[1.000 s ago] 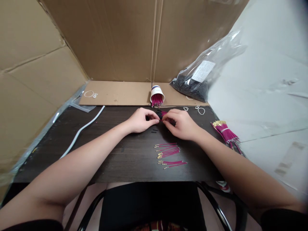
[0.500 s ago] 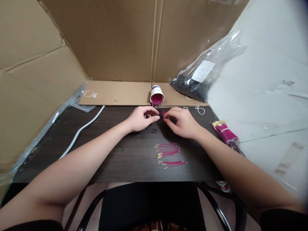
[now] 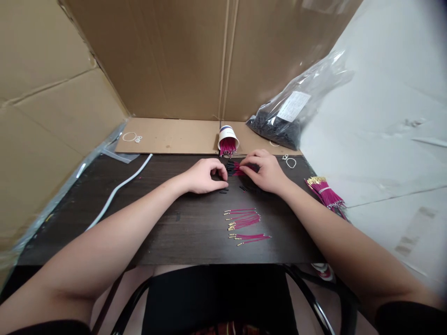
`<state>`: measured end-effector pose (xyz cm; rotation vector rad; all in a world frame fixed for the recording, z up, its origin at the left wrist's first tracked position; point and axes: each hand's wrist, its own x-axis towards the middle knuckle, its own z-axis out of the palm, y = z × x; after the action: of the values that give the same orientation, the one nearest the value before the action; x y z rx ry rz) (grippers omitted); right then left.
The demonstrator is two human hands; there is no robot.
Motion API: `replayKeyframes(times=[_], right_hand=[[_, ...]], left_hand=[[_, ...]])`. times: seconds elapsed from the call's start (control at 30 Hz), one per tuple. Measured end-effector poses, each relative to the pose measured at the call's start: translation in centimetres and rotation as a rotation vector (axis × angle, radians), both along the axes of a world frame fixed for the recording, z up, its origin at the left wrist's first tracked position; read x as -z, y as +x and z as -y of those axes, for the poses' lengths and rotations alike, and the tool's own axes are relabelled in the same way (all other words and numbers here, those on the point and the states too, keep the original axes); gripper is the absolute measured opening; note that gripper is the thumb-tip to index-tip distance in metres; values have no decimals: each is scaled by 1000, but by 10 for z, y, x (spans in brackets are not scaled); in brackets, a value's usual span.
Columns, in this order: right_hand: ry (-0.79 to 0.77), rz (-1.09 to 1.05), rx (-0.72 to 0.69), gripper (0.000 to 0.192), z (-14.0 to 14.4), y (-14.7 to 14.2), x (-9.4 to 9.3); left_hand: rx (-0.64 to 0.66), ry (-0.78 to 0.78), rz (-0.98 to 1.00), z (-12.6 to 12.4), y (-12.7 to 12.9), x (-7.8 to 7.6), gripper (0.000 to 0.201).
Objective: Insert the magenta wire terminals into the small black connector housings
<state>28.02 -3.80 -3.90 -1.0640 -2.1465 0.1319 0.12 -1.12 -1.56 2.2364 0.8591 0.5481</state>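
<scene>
Left Hand Shifts to Loose Black Sleeves as Wire Pile Lies in View

In the head camera's view, a person's left hand [image 3: 206, 176] has dropped away from a pile of magenta wires with black sleeves [image 3: 234, 168] near the back of a dark table [image 3: 195, 232]. Half a second ago its fingers were at the sleeved ends; now the thumb tip is by loose black sleeves [image 3: 223, 191] just in front. The fingers are curled with the thumb close beneath them; whether they pinch a sleeve cannot be told.

The right hand [image 3: 265, 171] has slid back along the pile, its thumb and forefinger close together at the magenta lengths. Whether they are clamped on a wire cannot be told. The shift means that more of the sleeved pile shows between the hands, and a second few black sleeves [image 3: 243, 188] have come into sight below the right hand.

Nearer the person lie unsleeved magenta wires with gold terminals [image 3: 244, 218]. Behind the pile, a paper cup [image 3: 226, 131] on its side holds more wires. A banded wire bundle [image 3: 324, 191] lies at the right edge, and a clear plastic bag [image 3: 279, 130] of black pieces rests behind.
</scene>
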Motion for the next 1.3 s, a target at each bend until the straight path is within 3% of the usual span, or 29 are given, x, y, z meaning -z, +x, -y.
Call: replayKeyframes(times=[0.17,0.3,0.37,0.5,0.67,0.93,1.1,1.3], right_hand=[[-25,-7,0,9,1,-2,0],[-9,-6,-25,11,10,-6,-12],[-55,3,-95,9,20,-9,-24],[-271,128,-363,10,42,-19,-49],[-418,233,-507,16,56,-28,-56],[-436,386,-494,14,60,-34,-50],[-324,505,-430,13,64,-37,-50],[-215,253,-309,10,55,-30,-49]], left_hand=[[98,2,-12,-1,-2,1,17],[120,-10,-12,-2,-2,2,16],[128,-18,-13,-2,-3,2,17],[192,-28,-25,-4,-5,-2,18],[218,-37,-60,-4,-6,-5,16],[192,11,-117,-2,-5,-1,12],[156,13,-115,-3,-4,4,16],[166,-13,-35,-7,-5,8,18]])
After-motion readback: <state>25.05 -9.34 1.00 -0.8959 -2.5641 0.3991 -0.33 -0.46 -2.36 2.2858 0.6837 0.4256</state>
